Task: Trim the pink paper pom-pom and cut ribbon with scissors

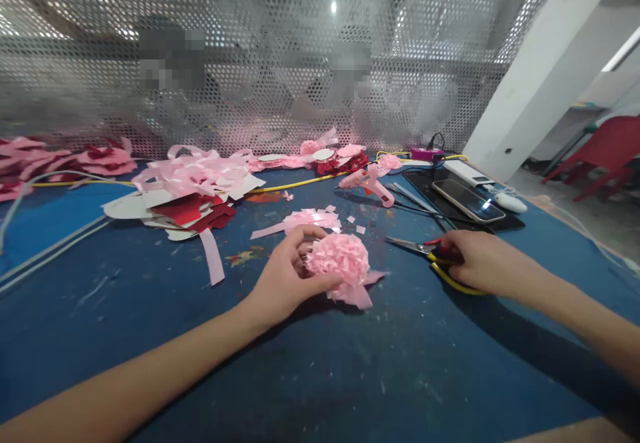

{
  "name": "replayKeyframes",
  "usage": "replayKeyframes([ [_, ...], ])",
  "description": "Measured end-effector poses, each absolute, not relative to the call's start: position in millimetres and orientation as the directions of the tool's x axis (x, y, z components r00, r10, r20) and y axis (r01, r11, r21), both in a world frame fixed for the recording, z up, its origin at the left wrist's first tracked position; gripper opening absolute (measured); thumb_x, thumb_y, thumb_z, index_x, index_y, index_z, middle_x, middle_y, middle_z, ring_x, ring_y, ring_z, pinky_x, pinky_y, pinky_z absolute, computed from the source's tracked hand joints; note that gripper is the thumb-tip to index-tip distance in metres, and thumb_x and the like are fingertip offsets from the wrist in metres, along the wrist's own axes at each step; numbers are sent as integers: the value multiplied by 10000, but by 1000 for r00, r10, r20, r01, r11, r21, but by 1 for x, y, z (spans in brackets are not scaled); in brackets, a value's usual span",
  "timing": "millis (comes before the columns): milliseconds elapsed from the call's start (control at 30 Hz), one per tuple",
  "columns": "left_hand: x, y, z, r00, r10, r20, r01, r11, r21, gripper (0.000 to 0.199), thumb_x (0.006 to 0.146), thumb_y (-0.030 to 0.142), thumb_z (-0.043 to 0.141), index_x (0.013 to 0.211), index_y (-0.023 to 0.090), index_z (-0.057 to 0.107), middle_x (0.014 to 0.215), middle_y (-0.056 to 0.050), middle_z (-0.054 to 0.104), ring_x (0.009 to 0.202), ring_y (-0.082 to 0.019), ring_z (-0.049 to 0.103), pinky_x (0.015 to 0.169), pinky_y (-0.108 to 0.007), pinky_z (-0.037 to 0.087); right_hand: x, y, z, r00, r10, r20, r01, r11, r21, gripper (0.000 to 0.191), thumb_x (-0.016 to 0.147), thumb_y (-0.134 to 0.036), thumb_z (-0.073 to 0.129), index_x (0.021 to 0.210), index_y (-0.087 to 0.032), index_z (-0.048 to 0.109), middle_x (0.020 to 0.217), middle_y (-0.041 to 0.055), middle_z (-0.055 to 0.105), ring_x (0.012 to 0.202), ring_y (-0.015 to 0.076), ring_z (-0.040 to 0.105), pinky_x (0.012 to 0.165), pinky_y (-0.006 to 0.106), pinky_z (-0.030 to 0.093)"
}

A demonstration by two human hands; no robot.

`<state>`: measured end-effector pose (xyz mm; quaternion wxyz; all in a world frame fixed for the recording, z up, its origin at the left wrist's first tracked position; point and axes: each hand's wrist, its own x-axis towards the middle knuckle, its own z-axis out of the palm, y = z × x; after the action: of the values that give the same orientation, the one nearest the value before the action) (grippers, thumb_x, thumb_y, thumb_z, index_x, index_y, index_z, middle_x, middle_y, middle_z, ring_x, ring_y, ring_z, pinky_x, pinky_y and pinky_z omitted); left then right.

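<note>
Blue table (150, 336) spreads under my arms, perforated metal screen (280, 63) behind. My left hand (283, 283) curls around a pink ribbon pompom (339, 259) near the middle. My right hand (477, 263) rests on yellow-handled scissors (425, 251), seemingly gripping them.
</note>
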<state>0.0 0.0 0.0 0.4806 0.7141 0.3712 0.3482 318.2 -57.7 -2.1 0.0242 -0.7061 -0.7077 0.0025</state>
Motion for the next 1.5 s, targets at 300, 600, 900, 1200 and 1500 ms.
replayKeyframes([
  [300,2,2,-3,561,828,7,321,-225,920,526,672,370,709,1141,193,548,1107,-71,635,925,-222,620,822,-381,505,289,-45,10,-258,960,110,576,244,-780,322,836,-543,416,828,-221,411,886,73,583,865,217,604,719,323,484],
  [600,0,-1,-1,517,767,379,404,-610,682,297,812,328,589,1091,226,574,1169,-60,564,1124,-205,499,966,-393,417,230,-35,21,-368,915,165,638,377,-671,437,758,-632,482,760,-200,417,688,-5,455,589,129,403,536,259,364],
  [900,4,-7,0,723,576,381,381,-793,475,178,846,330,559,964,264,675,1154,-55,563,1122,-212,477,958,-398,410,225,-45,-5,-197,878,437,857,371,-358,354,719,-491,600,838,-207,425,779,31,515,660,174,492,556,265,362],
  [1200,20,-19,-4,856,330,397,348,-937,30,178,879,263,504,910,289,677,1070,-35,627,1136,-236,467,987,-457,296,225,-34,-17,-138,939,316,757,306,-577,252,758,-391,597,833,-202,448,711,-12,497,590,130,428,520,238,321],
  [1500,29,-20,1,839,432,329,386,-901,200,163,888,209,438,839,193,592,836,-30,625,901,-186,542,882,-387,355,224,-33,-16,-118,941,317,725,300,-621,261,749,-394,616,794,-205,441,676,-22,493,572,123,413,507,233,311],
])
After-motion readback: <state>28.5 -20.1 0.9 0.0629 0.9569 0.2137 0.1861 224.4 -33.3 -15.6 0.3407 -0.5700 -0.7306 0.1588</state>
